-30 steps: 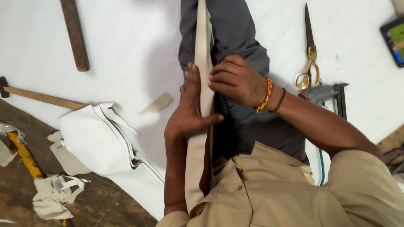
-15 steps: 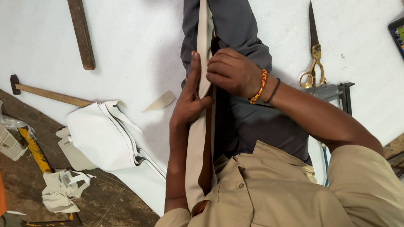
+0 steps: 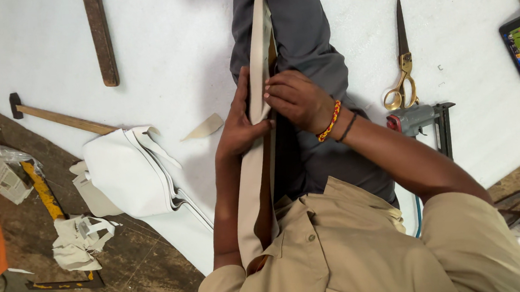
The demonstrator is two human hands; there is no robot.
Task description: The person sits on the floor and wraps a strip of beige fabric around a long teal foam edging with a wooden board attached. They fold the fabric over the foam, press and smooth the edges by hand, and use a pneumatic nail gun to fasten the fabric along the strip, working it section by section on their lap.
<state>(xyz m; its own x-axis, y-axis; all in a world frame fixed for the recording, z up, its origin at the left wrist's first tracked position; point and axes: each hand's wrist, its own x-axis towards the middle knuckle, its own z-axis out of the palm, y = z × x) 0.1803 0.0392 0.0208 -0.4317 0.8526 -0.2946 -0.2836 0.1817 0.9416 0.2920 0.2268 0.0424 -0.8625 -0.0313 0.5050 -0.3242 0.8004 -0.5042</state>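
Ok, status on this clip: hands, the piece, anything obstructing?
Left hand and right hand both gripping long beige fabric-wrapped strip over lap. Nothing obstructing; gold-handled scissors lie aside.

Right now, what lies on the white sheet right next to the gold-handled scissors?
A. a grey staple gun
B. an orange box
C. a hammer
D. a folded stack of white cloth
A: the grey staple gun sits just below the handles of the scissors on the white sheet, while the hammer and the folded white cloth lie far over on the other side of the person's hands.
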